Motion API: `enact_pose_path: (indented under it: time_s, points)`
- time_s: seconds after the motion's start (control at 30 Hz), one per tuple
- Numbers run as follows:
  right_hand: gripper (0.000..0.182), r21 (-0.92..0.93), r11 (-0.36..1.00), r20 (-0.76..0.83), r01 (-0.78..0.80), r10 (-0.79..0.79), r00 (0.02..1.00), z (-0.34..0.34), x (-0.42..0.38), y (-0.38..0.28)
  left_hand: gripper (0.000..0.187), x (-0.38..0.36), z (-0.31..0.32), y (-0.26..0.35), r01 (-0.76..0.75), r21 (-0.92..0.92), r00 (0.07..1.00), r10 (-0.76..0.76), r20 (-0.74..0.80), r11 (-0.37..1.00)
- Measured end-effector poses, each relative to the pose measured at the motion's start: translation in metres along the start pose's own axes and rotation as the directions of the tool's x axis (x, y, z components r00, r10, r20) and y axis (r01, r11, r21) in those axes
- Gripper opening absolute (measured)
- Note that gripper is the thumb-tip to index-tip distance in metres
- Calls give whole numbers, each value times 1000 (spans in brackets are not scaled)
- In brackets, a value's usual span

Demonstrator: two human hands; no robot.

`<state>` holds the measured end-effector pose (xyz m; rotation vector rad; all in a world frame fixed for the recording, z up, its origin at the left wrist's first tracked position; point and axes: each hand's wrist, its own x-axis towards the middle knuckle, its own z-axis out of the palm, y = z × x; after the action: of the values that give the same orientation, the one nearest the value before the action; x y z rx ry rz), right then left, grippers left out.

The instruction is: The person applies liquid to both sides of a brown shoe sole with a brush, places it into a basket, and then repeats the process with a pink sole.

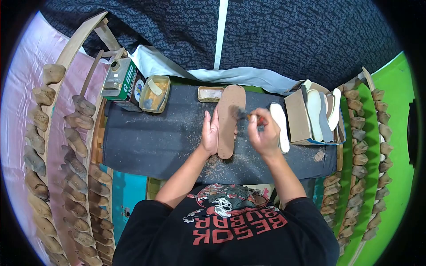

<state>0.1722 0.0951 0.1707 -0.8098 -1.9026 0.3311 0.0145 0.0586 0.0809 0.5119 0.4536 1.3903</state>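
My left hand (211, 133) holds a long brown sole-shaped piece (229, 128) from its left side, the palm behind it and fingertips showing at its right edge. The piece is tilted up toward me over the dark table. In my right hand (265, 135) is a small brush (238, 113) with dark bristles and a reddish handle, gripped by closed fingers. Its bristles are at the upper middle of the brown piece and look blurred. Just right of that hand lies a white insole (279, 126). Brown shavings (214, 170) are scattered on the table below the piece.
On the dark table (146, 139), a metal can (122, 84) and a glue-stained tub (155, 94) stand at the back left. A small tray (210, 94) is at the back. At right, a cardboard box (304, 117) holds several insoles. Racks of wooden lasts (75, 164) flank both sides.
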Motion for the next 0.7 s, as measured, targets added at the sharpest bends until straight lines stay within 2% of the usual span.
enact_pose_path:
  time_s: [0.03,0.1,0.2,0.3,0.4,0.5,0.57,0.6,0.67,0.7]
  points:
    - [13,21,999,60,31,-32,998,-1,-4,-7,80,2,2,0,-17,-30,999,16,-46,999]
    - [13,80,992,25,96,-98,995,4,-5,-11,80,3,2,2,-34,-57,995,29,-92,998]
    - [11,29,999,-22,-26,27,999,-2,1,1,79,-1,-3,5,20,-29,999,-21,-40,999]
    - [10,-40,999,-93,-30,26,995,-9,15,12,79,1,-5,4,-7,-6,999,7,33,1000]
    - [11,-4,1000,-38,-19,18,999,-2,4,9,78,-1,-5,2,-5,-20,1000,5,18,1000]
    - [13,35,997,81,67,-70,994,8,-12,-11,78,-4,-1,5,-3,-40,999,1,-50,999]
    - [11,85,992,84,88,-95,992,15,-13,-16,78,-4,12,8,-68,-130,971,36,-237,989]
    - [10,79,996,78,38,-44,996,17,-11,-14,78,-7,-5,4,-55,-60,990,47,-137,997]
    - [10,73,996,48,-48,44,998,20,-5,-3,78,-13,-18,4,-38,-35,994,34,-103,999]
    - [10,51,998,43,-41,39,998,18,4,1,78,-16,-21,5,-17,-10,998,16,-64,1000]
